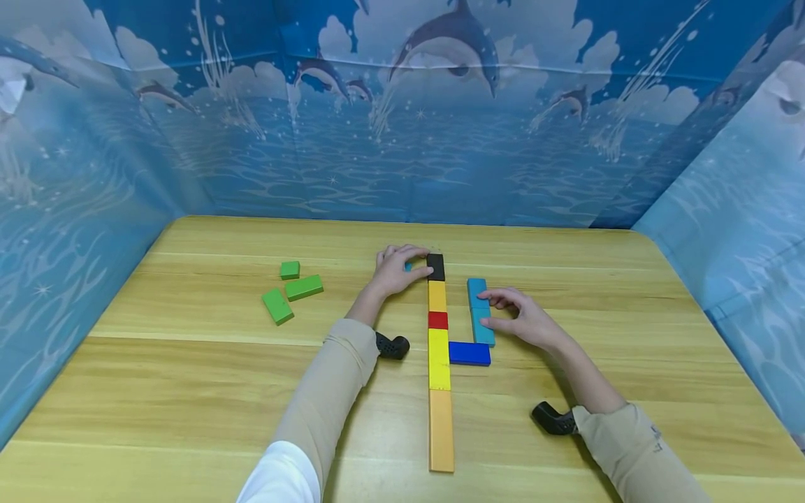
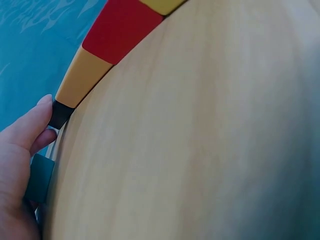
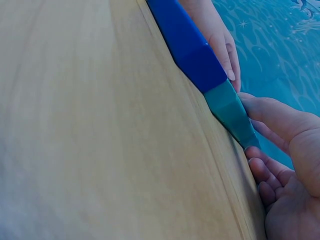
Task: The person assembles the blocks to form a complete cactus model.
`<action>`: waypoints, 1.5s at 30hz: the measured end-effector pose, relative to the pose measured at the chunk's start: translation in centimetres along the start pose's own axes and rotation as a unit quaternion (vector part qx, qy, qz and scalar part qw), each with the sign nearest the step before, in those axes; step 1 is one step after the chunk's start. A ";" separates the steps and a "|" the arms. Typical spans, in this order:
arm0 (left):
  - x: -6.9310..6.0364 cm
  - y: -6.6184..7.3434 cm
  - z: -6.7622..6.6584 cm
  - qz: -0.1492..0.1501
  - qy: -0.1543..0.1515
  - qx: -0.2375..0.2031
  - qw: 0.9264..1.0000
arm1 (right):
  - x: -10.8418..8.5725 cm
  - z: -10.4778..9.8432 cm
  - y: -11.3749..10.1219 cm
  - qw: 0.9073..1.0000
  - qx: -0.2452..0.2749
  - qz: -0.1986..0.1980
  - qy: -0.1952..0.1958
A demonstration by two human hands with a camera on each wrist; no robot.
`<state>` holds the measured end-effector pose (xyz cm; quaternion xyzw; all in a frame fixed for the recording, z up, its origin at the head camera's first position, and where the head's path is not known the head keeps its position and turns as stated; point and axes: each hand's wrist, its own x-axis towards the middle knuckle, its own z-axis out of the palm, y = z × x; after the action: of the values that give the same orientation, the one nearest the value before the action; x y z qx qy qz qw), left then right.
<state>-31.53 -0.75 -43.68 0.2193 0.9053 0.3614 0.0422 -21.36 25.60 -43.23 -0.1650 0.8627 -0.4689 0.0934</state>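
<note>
A straight column of blocks runs toward the camera: black, orange-yellow, red, yellow and pale orange. At its far end, my left hand pinches the black block between thumb and index finger; in the left wrist view a teal block lies by the palm. A dark blue block extends rightward from the yellow one. Two light blue blocks stand in line beyond its right end. My right hand touches them with extended index finger and thumb.
Several green blocks lie apart on the left side of the wooden table. Black wrist-mounted devices project beside both sleeves. A blue dolphin-patterned curtain surrounds the table's back and sides.
</note>
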 end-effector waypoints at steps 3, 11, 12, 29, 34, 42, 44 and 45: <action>0.0 0.0 0.0 0.003 -0.002 -0.001 1.000 | 0.0 0.0 0.0 1.000 0.001 0.000 0.000; -0.1 -0.1 -0.1 0.012 -0.003 -0.006 1.000 | 0.0 0.0 -0.1 1.000 0.001 0.002 0.000; -0.1 -0.1 -0.1 0.013 -0.003 -0.006 1.000 | 0.0 0.0 0.0 1.000 0.001 0.002 0.000; -1.0 -1.0 -0.7 -0.001 0.096 -0.180 0.979 | 0.0 0.1 0.1 1.000 -0.001 0.001 0.002; -2.0 -2.0 -2.1 -0.014 0.064 -0.155 0.986 | -0.1 0.1 -0.1 1.000 -0.001 0.005 0.000; -2.9 -2.9 -3.0 0.019 0.030 -0.058 0.998 | -0.1 0.0 0.0 1.000 -0.002 0.010 0.001; -3.0 -3.0 -2.9 0.026 0.025 -0.031 0.999 | -0.2 0.0 -0.1 1.000 -0.003 0.010 0.000; -3.1 -3.0 -2.8 0.028 0.023 -0.019 0.999 | -0.2 0.0 -0.1 1.000 -0.002 0.011 0.000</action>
<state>-30.52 -5.80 -43.87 0.2351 0.8925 0.3845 0.0153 -21.15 25.57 -43.15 -0.1562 0.8654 -0.4658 0.0982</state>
